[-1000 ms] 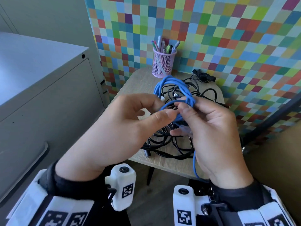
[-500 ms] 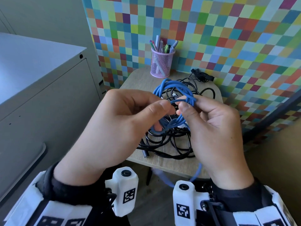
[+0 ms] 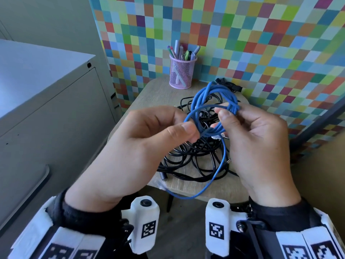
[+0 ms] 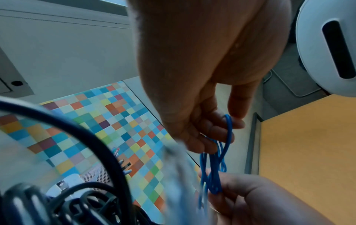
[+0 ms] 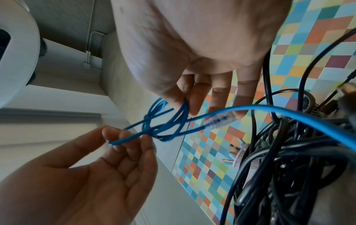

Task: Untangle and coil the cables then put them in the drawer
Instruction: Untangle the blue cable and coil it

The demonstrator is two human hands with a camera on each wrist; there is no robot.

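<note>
Above the small table (image 3: 149, 94), both hands hold the blue cable (image 3: 211, 101) up over the heap of black cables (image 3: 188, 156): the left hand (image 3: 134, 146) pinches one loop between thumb and fingers, and the right hand (image 3: 255, 143) grips the bunched coils between thumb and forefinger, its other fingers loosely spread. One blue strand drops past the table's front edge, and the clear plug (image 5: 219, 120) shows only in the right wrist view. Behind stands a pink pen cup (image 3: 180, 73); no drawer can be made out.
</note>
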